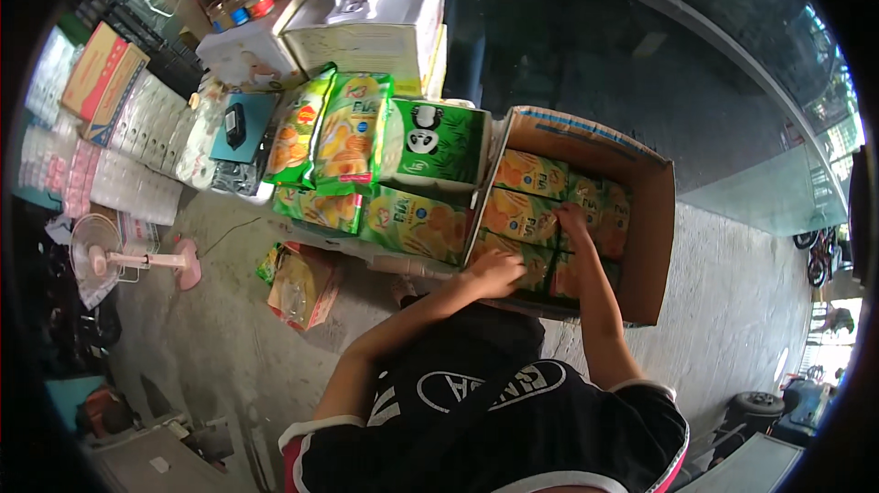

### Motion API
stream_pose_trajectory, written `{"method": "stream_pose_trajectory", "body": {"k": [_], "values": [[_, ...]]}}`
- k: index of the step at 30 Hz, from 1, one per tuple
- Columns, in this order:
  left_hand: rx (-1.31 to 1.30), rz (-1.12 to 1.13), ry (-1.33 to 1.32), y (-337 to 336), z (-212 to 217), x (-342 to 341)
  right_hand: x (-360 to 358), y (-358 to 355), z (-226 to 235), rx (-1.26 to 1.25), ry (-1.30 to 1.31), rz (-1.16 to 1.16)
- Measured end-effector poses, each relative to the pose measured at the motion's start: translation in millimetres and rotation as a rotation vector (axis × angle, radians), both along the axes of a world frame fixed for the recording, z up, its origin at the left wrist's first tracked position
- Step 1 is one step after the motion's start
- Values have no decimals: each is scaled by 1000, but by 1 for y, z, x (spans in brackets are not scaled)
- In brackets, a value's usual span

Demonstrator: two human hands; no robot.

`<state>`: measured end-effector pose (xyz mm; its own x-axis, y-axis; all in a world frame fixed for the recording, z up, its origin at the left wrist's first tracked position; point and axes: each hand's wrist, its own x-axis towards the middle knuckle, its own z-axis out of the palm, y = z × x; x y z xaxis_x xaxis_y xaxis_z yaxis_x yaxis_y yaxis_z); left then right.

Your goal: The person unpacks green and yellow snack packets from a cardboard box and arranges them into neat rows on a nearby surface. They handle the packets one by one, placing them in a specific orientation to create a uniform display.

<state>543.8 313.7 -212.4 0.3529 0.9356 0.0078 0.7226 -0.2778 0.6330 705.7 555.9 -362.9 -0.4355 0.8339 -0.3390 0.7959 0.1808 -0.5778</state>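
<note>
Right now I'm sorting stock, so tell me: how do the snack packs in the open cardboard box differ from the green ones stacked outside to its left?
The packs in the cardboard box lie flat and packed tight, orange-yellow on their faces; the outside packs are mostly green, and two of them lean upright. Both hands, left hand and right hand, rest on the boxed packs; nothing touches the outside packs. Both sets are glossy snack bags picturing round biscuits.

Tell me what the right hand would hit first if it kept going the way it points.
Probably the snack packs under its fingertips: the right hand points into the cardboard box and seems to touch them already; depth is unclear.
</note>
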Motion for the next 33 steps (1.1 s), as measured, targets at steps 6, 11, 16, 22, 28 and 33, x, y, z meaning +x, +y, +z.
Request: {"method": "stream_pose_trajectory", "body": {"k": [6, 11, 16, 22, 28, 33], "values": [[491, 262, -157, 1, 50, -31, -36, -83, 208, 414, 307, 231], [489, 536, -261, -9, 69, -69, -39, -119, 352, 525, 465, 234], [-41, 479, -1315, -29, 49, -70, -64, -126, 397, 531, 732, 467], [20, 786, -1378, -53, 38, -94, -159, -110, 410, 636, 509, 605], [163, 1357, -1427, -47, 8, -115, -242, -115, 294, 659, -96, 797], [189, 1450, -1522, -48, -17, -131, -244, -199, 203, 659, 354, 616]]}}
